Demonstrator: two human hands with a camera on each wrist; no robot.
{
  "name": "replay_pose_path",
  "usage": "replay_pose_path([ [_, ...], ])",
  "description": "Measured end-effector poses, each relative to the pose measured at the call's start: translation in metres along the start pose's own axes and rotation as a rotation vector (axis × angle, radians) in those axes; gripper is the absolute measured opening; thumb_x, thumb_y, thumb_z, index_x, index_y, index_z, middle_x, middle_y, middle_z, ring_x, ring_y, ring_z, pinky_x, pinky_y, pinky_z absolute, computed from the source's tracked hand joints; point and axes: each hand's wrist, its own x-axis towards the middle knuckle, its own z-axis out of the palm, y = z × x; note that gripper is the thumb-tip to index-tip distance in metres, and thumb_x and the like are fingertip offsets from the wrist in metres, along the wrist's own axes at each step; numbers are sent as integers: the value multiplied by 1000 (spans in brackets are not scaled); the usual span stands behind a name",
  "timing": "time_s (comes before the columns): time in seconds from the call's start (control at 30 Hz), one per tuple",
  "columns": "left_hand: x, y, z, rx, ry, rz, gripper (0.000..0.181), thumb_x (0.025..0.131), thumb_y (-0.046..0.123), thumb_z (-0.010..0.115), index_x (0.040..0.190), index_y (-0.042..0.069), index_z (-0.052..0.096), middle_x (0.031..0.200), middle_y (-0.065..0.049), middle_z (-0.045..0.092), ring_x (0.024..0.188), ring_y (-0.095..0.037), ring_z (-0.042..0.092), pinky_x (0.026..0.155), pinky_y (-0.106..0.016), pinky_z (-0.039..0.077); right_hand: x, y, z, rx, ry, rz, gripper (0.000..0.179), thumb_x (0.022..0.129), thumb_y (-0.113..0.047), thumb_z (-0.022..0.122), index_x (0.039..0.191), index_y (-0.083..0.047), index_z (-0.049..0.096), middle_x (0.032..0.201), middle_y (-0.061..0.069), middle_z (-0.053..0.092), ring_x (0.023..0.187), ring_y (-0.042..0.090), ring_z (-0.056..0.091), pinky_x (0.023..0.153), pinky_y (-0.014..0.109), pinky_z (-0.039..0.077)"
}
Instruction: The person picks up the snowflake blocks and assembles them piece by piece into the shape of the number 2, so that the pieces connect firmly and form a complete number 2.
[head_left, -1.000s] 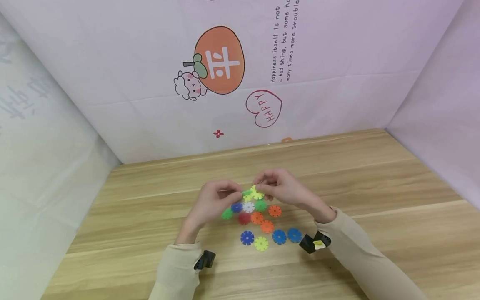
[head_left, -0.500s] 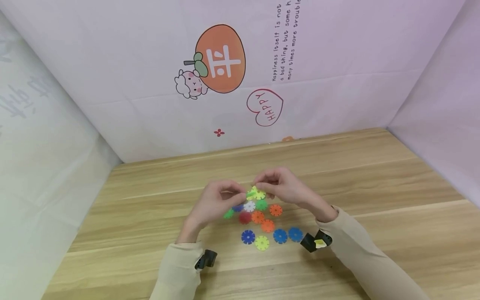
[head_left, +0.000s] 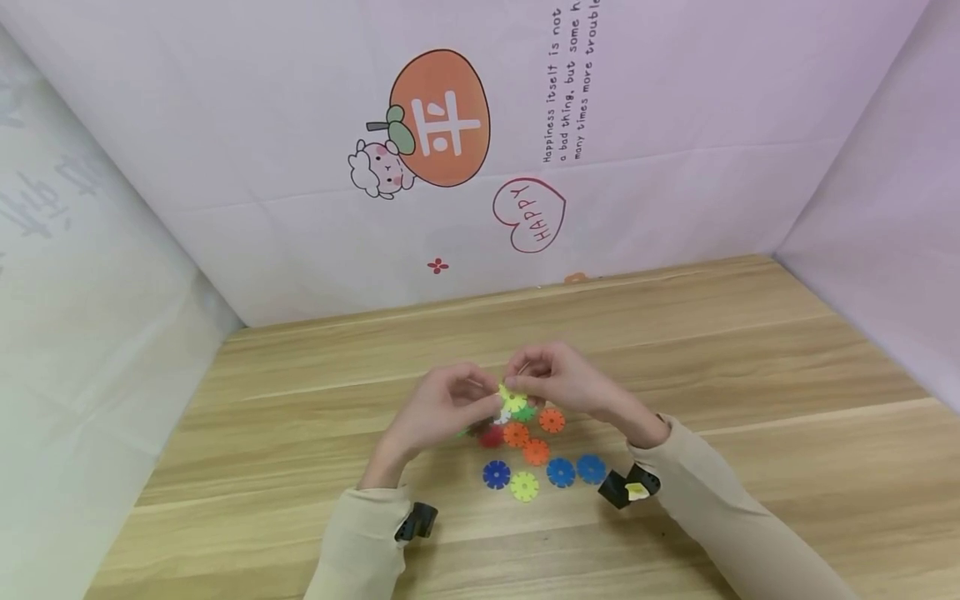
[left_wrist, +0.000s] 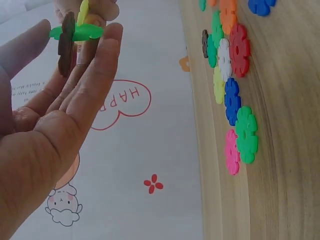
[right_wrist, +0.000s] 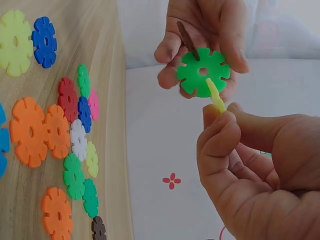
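Observation:
Over the table, my left hand [head_left: 446, 408] pinches a green notched plastic disc [right_wrist: 216, 69] between thumb and fingers. A brown notched disc [left_wrist: 65, 45] stands crosswise on that green disc, near its edge. My right hand [head_left: 562, 379] pinches a yellow notched disc [right_wrist: 216, 97] between thumb and index finger. Edge-on in the right wrist view, the yellow disc meets the green one at the rim, on the side away from the brown piece. From the head view, the yellow disc faces up and mostly covers the green and brown ones.
More flat discs lie below the hands: red [head_left: 492, 436], orange [head_left: 536, 452], dark blue [head_left: 497, 474], yellow [head_left: 524, 486] and light blue [head_left: 561, 472]. White [right_wrist: 78, 140] and pink [right_wrist: 94, 104] discs lie among them. A printed cloth wall [head_left: 660, 208] rises behind the wooden table [head_left: 315, 375].
My left hand has shifted slightly right, now hiding the dark blue disc at the back. The right hand has dipped a little, and the yellow disc has come lower, nearer the left fingertips.

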Motion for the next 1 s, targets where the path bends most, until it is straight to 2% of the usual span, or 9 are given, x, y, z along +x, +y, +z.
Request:
replay_pose_path([
  [0.13,-1,-1,-1,5,-8,-45,18,90,23,67,102,10,65,98,-4,71,92,-16,67,82,-39,51,1,1,1,3,6,2,10,94,-8,61,96,0,66,75,10,65,64,31,56,56,27,51],
  [0.23,-3,-1,-1,-4,-28,-72,22,92,25,65,107,9,62,96,-5,71,88,-15,67,78,-36,49,1,1,2,7,7,-1,10,94,-8,61,96,1,66,76,12,65,64,33,56,56,28,51],
  [0.4,-3,-1,-4,-31,-59,-90,30,93,26,63,115,7,58,94,-8,71,85,-16,66,75,-34,49,2,2,2,-5,22,-8,15,97,-10,57,101,2,65,77,11,64,64,32,58,59,35,54],
  [0.47,-4,-1,-6,-30,-60,-101,30,93,26,64,115,6,59,96,-10,71,86,-18,66,76,-35,50,2,3,0,-62,43,-9,16,97,-10,56,103,3,64,80,13,64,65,32,60,61,40,55],
  [0.57,-4,-2,-8,-18,-54,-115,31,92,26,65,115,6,62,99,-10,70,89,-18,66,78,-37,51,2,8,-4,-238,66,2,12,93,-8,61,98,2,65,85,14,66,70,28,62,63,38,55],
  [0.67,-4,-2,-9,0,-49,-120,32,92,26,65,116,6,64,99,-9,70,88,-17,66,78,-35,52,1,16,-10,-426,61,72,6,88,-7,66,90,-1,66,85,10,66,73,22,62,63,32,53],
  [0.73,-4,-2,-10,21,-45,-118,33,92,27,65,117,7,64,99,-5,70,88,-15,65,76,-34,51,0,20,-12,-503,40,124,5,84,-5,69,87,-3,66,86,9,65,76,19,61,64,31,53],
  [0.87,-4,-2,-10,21,-51,-111,35,92,27,64,121,8,63,97,-9,71,83,-15,65,72,-32,50,1,25,-12,-584,-13,192,13,78,-3,74,88,-4,66,90,8,65,80,20,59,69,34,52],
  [1.0,-5,-1,-11,10,-51,-111,36,93,25,63,125,10,62,96,-11,71,78,-15,63,69,-31,49,3,27,-6,-599,-64,269,28,73,-5,81,95,-7,64,91,6,63,81,20,57,70,35,51],
])
